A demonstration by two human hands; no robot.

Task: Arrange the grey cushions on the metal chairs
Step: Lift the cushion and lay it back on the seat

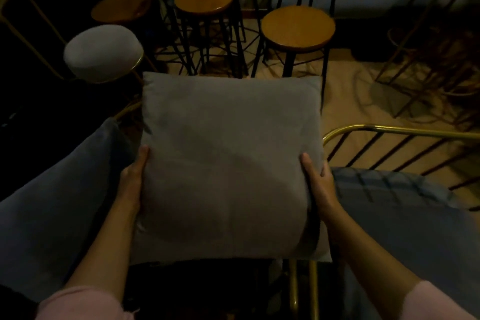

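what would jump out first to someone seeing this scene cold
A large square grey cushion fills the centre of the view, gripped on its side edges by the left hand and the right hand. Behind it, at the top, stands a cluster of round wooden-topped stools on dark metal legs. A gold-framed metal chair with a wire back sits at the right.

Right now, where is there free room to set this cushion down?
The padded seat inside the gold wire chair back, beside the right hand, looks bare. Bare floor lies beyond the grey cushion. The wooden stools crowd the far side.
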